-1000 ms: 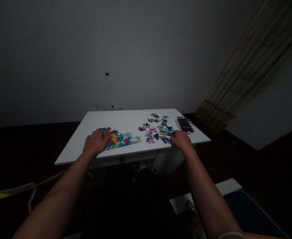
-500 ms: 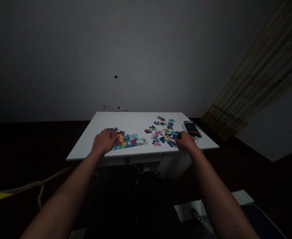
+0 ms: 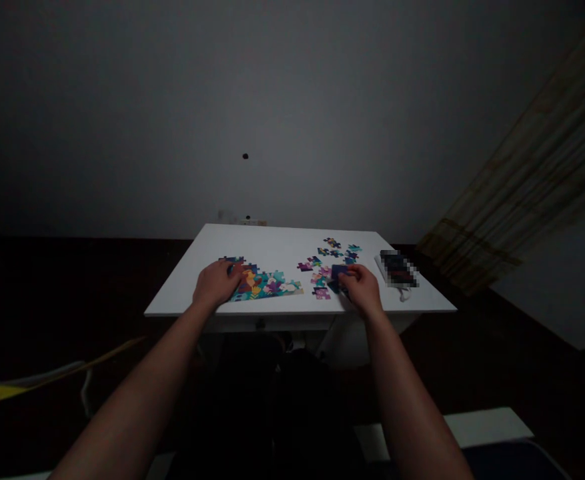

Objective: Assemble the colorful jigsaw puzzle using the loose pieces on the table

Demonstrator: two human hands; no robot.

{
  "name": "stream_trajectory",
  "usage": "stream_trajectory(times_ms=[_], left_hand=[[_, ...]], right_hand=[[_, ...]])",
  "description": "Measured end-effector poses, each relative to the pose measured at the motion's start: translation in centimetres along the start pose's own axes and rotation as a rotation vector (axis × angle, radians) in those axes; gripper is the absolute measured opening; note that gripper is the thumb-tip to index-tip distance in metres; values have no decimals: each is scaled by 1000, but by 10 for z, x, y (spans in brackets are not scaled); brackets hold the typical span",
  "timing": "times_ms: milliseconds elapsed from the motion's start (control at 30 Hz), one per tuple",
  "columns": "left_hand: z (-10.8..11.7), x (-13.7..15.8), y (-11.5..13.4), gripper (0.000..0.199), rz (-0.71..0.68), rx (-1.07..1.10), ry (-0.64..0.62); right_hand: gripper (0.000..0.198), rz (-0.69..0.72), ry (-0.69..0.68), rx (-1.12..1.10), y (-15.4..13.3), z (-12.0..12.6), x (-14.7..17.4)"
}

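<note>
My left hand (image 3: 217,282) lies flat with fingers stretched over the left end of a joined section of jigsaw puzzle (image 3: 260,285), whose colourful pieces form a strip along the front of the table. Pinched in my right hand (image 3: 361,287) is a dark blue puzzle piece (image 3: 339,271), held over the right part of the tabletop. Around and behind that hand are several loose pieces, among them a pink and purple one (image 3: 321,293) near the front edge. Some loose pieces are partly hidden by my right hand.
The white table (image 3: 272,241) stands close to a grey wall. At its right side lies a box-like item (image 3: 397,268), blurred out on top, with a white strap. A patterned curtain (image 3: 487,200) hangs at the right. Below right is a white surface (image 3: 490,427).
My right hand has moved left and lifted a dark blue piece from the loose pieces. My left hand stays on the joined section. The view has shifted slightly.
</note>
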State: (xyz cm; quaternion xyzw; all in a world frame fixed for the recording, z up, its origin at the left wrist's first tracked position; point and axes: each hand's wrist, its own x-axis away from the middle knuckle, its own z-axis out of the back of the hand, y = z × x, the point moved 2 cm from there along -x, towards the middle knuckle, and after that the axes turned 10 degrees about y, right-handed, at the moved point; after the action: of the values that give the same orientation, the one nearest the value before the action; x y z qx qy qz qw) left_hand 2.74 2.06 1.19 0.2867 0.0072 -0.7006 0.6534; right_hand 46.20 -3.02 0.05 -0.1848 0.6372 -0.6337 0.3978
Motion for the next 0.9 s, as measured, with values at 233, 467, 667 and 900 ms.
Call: stream_trajectory(times_ms=[233, 467, 667, 900], left_hand=[[-3, -1, -12, 40, 53, 300, 143], [-8, 0, -20, 46, 83, 445, 176], [-14, -3, -27, 28, 119, 654, 104], [-19, -37, -60, 43, 534, 642, 292]], right_hand=[[25, 77, -382, -154, -52, -126, 64], [21, 110, -488, 121, -83, -216, 96], [33, 392, -594, 359, -82, -220, 107], [29, 645, -537, 672, -75, -202, 115]])
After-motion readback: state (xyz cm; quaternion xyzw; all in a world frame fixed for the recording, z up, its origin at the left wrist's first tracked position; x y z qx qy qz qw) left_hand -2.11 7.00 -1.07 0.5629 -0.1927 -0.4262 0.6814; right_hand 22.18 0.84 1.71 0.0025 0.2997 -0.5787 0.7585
